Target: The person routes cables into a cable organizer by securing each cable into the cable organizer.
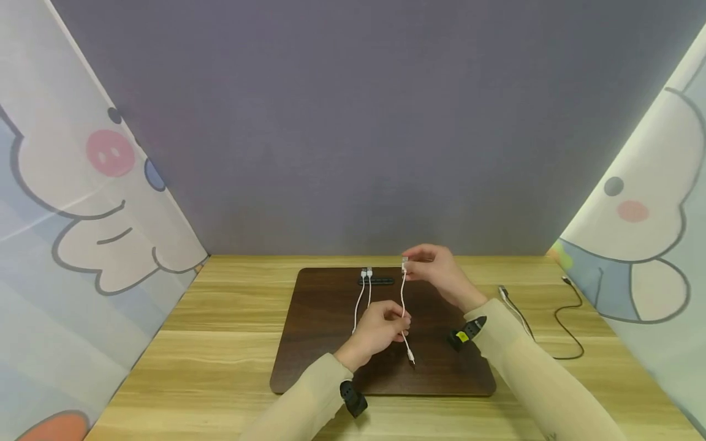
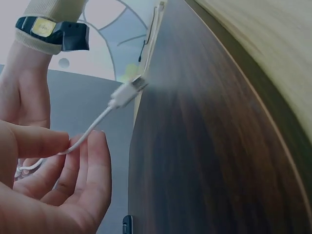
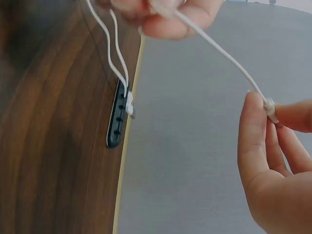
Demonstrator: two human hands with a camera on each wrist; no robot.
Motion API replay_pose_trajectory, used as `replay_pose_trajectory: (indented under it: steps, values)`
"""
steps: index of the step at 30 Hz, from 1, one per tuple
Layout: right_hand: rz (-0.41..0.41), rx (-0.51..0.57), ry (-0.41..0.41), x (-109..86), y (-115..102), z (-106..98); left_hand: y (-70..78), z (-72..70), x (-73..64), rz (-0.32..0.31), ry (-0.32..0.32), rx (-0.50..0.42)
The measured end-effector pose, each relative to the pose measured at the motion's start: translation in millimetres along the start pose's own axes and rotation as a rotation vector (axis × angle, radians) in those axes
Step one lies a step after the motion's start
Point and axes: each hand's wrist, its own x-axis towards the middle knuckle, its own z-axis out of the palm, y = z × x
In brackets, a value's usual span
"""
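Observation:
A short white USB cable (image 1: pixel 403 296) is stretched between both hands above the dark brown board (image 1: pixel 320 343). My right hand (image 1: pixel 438 272) pinches its USB-A plug end near the board's far edge. Lower down, my left hand (image 1: pixel 380 327) pinches the cord between thumb and fingers; the smaller plug (image 2: pixel 127 92) sticks out beyond the fingertips. A black cable clip strip (image 3: pixel 117 117) lies along the far edge of the board. Two white cables (image 3: pixel 113 53) sit side by side in its slots at one end, plugs toward the wall. The strip's other slots show bare.
On the wooden table (image 1: pixel 220 343) to the right of the board lie a black cable (image 1: pixel 579 343) and another plug end (image 1: pixel 503 292) with white and black cords. A grey wall panel (image 1: pixel 353 135) stands behind, with printed cartoon curtains (image 1: pixel 634 245) at both sides.

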Motion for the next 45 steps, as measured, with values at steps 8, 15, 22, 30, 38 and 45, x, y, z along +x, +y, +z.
replay_pose_trajectory:
  steps: [8, 15, 22, 30, 38, 45]
  values:
    - [0.011, -0.009, 0.034, 14.6, 3.7, -0.8, -1.5, -6.9, -1.5, -0.014, 0.037, 0.024]
    - [0.013, -0.038, 0.030, 26.3, 5.7, 1.1, 1.1, -11.9, -4.4, -0.029, 0.068, 0.040]
    - [0.024, -0.038, 0.057, 37.5, 5.7, 3.6, 3.9, -16.1, -4.0, -0.029, 0.105, 0.112]
    - [0.032, -0.050, 0.063, 51.0, 7.3, 7.2, 6.6, -20.5, -3.2, -0.019, 0.150, 0.339]
    - [0.057, -0.131, 0.062, 63.6, 14.4, 12.1, 10.7, -22.5, -4.7, -0.063, 0.161, 0.440]
    - [0.095, -0.200, 0.057, 69.8, 27.0, 13.3, 11.7, -21.9, -5.9, -0.090, 0.145, 0.489]
